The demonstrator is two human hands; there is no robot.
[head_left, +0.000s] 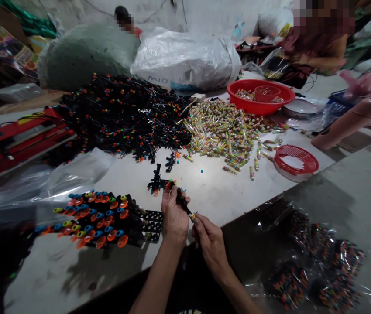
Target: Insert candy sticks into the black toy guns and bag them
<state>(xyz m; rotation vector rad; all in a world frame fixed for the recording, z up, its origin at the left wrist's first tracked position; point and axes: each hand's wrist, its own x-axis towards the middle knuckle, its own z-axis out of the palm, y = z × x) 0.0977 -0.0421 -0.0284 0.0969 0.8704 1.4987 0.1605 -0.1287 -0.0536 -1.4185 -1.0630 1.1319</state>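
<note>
Near the table's front edge, my left hand [175, 216] is closed around a small black toy gun [182, 199] with a green and orange tip. My right hand [210, 242] pinches a small wrapped candy tube [192, 216] at the near end of that gun; whether the tube is inserted cannot be seen. Just beyond my left hand lie loose toy guns [156, 178]. To the left, many toy guns with blue and yellow tips and orange discs [97, 218] sit in rows by a black perforated rack [152, 226].
A large heap of black toy guns [120, 113] adjoins a heap of candy tubes [221, 126]. Behind are a red basin [260, 109] and a white sack [185, 56]. A red basket [297, 159] stands right. Filled plastic bags [332, 261] lie below. Two people are beyond the table.
</note>
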